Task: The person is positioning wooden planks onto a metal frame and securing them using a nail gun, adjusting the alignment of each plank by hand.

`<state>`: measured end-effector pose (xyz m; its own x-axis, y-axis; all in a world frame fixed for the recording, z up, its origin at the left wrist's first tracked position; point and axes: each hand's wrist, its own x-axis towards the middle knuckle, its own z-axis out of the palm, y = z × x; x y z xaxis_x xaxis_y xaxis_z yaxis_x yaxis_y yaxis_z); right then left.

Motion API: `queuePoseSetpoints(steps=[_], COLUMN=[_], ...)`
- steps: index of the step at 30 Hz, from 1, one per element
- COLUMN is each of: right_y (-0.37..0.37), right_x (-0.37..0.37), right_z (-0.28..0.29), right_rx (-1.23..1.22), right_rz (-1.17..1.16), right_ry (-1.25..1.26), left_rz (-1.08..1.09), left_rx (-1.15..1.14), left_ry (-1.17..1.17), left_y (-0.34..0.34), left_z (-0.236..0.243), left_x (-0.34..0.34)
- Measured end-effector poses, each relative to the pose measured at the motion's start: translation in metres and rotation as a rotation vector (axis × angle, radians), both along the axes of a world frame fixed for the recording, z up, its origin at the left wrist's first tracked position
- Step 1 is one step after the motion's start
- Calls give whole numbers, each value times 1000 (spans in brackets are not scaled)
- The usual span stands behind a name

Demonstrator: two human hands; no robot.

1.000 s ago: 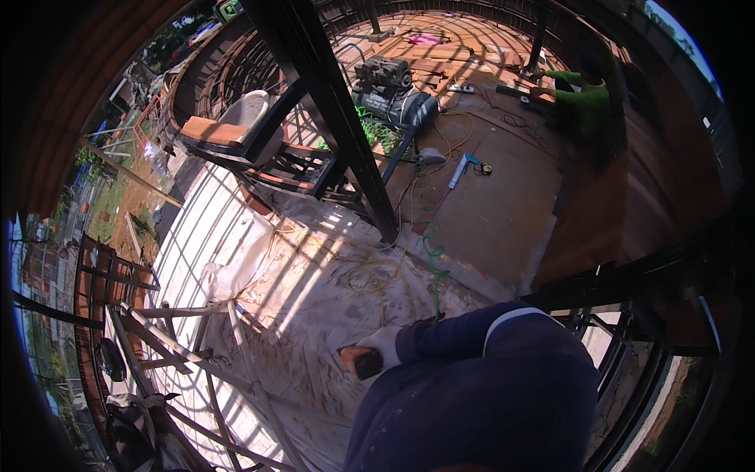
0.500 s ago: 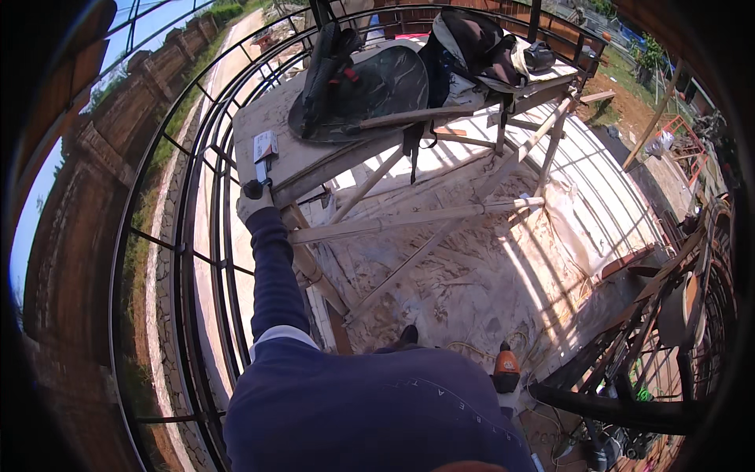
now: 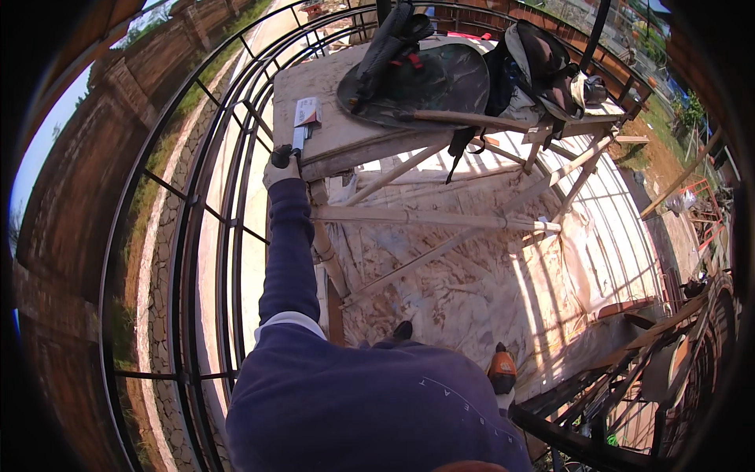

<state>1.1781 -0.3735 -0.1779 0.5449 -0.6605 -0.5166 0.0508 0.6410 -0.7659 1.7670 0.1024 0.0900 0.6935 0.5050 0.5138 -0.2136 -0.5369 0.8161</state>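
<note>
My left hand, in a pale glove with dark fingers, reaches to the table's near-left corner. Its fingers are closed at the end of a flat silvery strip; whether this is a blade or another piece is too small to tell. Just beyond the strip, a small white box with an orange-red patch lies on the wooden table. Low at my right side is an orange-and-black tool, seemingly a power tool. My right hand shows only as a bit of pale glove below it, its fingers hidden.
A camouflage hat-like piece, a dark bundle, a wooden handle and bags lie on the table. Poles brace it below. Curved black railing runs along the left; scrap metal is piled at right.
The view has shifted, so the table and the things on it sit farther right and higher. My left hand stays by the same table corner, close to the strip and box.
</note>
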Motion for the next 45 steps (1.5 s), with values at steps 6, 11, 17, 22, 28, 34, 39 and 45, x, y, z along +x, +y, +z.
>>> queuePoseSetpoints(steps=[6,11,17,22,28,34,39,45], right_y=[1,3,3,4,3,0,-2,-9], right_x=[2,-6,-12,-15,-21,-19,-16,-7], right_z=[-9,-14,-23,-31,-46,-35,-26,-15], right_rx=[-38,-60,-82,-106,-140,-100,-76,-40], right_rz=[56,81,121,152,195,138,82,-5], right_ry=[-30,-31,-53,-80,-137,-77,-2,112], left_rz=[277,214,262,138,221,213,206,-83], left_rx=[288,181,710,604,583,334,120,-444], left_ry=[163,387,596,627,433,313,221,25], left_y=[-6,1,-6,0,-7,-1,15,29], left_z=[34,64,76,74,73,61,35,18], left_x=[6,-14,15,22,1,-14,-16,-7])
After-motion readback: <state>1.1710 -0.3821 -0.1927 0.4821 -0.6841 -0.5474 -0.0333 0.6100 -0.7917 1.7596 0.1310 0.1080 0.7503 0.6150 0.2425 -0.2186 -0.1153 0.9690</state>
